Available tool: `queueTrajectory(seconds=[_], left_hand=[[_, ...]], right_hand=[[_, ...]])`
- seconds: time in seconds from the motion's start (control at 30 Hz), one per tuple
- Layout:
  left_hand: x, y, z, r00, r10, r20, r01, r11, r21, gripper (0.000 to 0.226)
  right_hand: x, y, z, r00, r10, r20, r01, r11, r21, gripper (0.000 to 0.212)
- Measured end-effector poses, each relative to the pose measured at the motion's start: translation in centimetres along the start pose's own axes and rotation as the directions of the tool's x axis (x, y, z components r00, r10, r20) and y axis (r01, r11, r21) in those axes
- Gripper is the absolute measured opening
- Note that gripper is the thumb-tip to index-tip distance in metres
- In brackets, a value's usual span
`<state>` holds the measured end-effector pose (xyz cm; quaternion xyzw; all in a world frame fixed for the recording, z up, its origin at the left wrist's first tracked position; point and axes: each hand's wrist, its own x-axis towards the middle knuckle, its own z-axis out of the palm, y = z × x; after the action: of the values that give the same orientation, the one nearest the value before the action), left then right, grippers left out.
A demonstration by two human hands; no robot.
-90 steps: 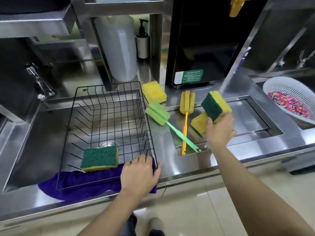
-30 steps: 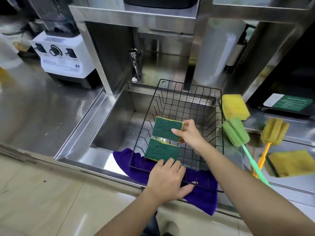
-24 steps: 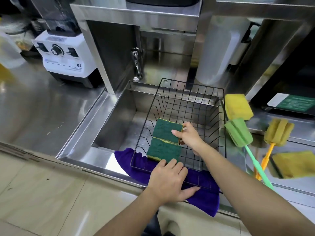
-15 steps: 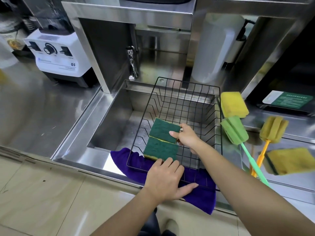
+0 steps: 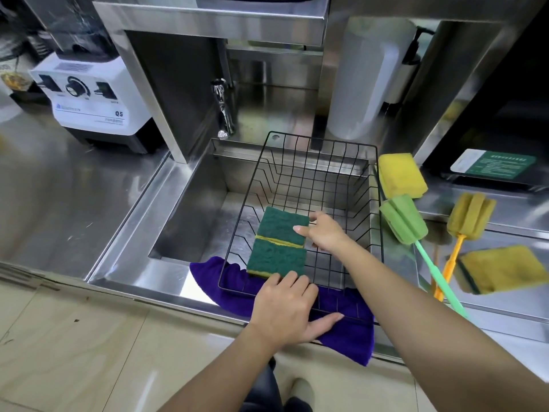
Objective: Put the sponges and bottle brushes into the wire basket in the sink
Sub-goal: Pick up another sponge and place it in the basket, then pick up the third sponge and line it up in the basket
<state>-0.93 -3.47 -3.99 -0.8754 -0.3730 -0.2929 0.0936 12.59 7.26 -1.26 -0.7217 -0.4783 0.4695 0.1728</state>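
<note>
A black wire basket (image 5: 315,168) sits in the steel sink (image 5: 193,209). Two green-topped sponges lie flat side by side inside it, the near sponge (image 5: 276,260) and the far sponge (image 5: 280,223). My right hand (image 5: 325,234) reaches into the basket, its thumb and fingers on the far sponge's right edge. My left hand (image 5: 285,307) lies over the basket's near rim. On the counter to the right lie a yellow sponge (image 5: 401,176), a green bottle brush (image 5: 402,220), a yellow bottle brush (image 5: 471,215) and another yellow sponge (image 5: 505,269).
A purple cloth (image 5: 347,334) hangs over the sink's front edge under the basket. A tap (image 5: 222,114) stands behind the sink, a white blender base (image 5: 89,99) at the left, a white jug (image 5: 365,84) behind the basket. Steel posts flank the sink.
My right hand carried a sponge from the counter into the basket and lowered it flat beside the first one. My left hand stayed on the near rim.
</note>
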Motion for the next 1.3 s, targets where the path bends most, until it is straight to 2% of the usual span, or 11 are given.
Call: queueTrajectory(seconds=[0.1,0.3,0.43,0.53,0.6,0.73,0.83,0.93,1.0,1.13,1.3], left_hand=[[0.0,0.0,0.0,1.0,0.001,0.005,-0.001,1.0,-0.003,0.056],[-0.1,-0.1,0.1,0.999,0.018,0.051,-0.019,1.0,0.009,0.055],[0.6,1.2,0.1,0.994,0.001,0.112,-0.002,1.0,0.012,0.054],[1.7,3.7,0.5,0.983,-0.006,0.185,0.005,1.0,0.001,0.056],[2.6,5.5,0.7,0.972,-0.003,0.235,0.005,1.0,-0.007,0.057],[3.6,7.3,1.5,0.955,-0.013,0.297,0.019,1.0,-0.016,0.055],[3.7,7.6,1.7,0.952,-0.028,0.305,0.031,0.999,-0.007,0.053],[3.7,7.6,1.8,0.954,-0.02,0.298,0.024,1.0,-0.01,0.052],[3.6,7.6,1.8,0.954,-0.018,0.3,0.021,1.0,-0.007,0.052],[3.6,7.6,1.6,0.953,-0.017,0.302,0.016,1.0,0.004,0.054],[3.6,7.6,1.5,0.947,-0.018,0.322,0.017,1.0,0.006,0.053]], right_hand=[[-0.6,-0.1,0.1,0.993,-0.061,-0.099,0.048,0.99,-0.129,0.055],[-1.7,0.1,-1.5,0.985,-0.142,-0.1,0.134,0.988,-0.077,0.042],[-3.0,0.8,-4.3,0.966,-0.19,-0.174,0.2,0.979,0.042,0.03],[-4.0,1.8,-6.8,0.956,-0.152,-0.252,0.21,0.951,0.225,0.011],[-4.8,2.7,-8.7,0.925,-0.136,-0.356,0.242,0.931,0.273,0.003],[-6.6,5.2,-12.4,0.814,-0.076,-0.576,0.293,0.909,0.295,0.007],[-7.5,8.1,-14.7,0.679,0.052,-0.733,0.173,0.958,0.229,0.02],[-8.3,11.7,-16.4,0.531,0.185,-0.827,-0.131,0.982,0.135,0.038],[-8.6,13.7,-16.9,0.485,0.283,-0.827,-0.283,0.946,0.157,0.052],[-9.3,16.7,-17.1,0.467,0.514,-0.719,-0.396,0.849,0.35,0.084],[-9.0,18.5,-17.1,0.522,0.57,-0.634,-0.292,0.818,0.495,0.106]])
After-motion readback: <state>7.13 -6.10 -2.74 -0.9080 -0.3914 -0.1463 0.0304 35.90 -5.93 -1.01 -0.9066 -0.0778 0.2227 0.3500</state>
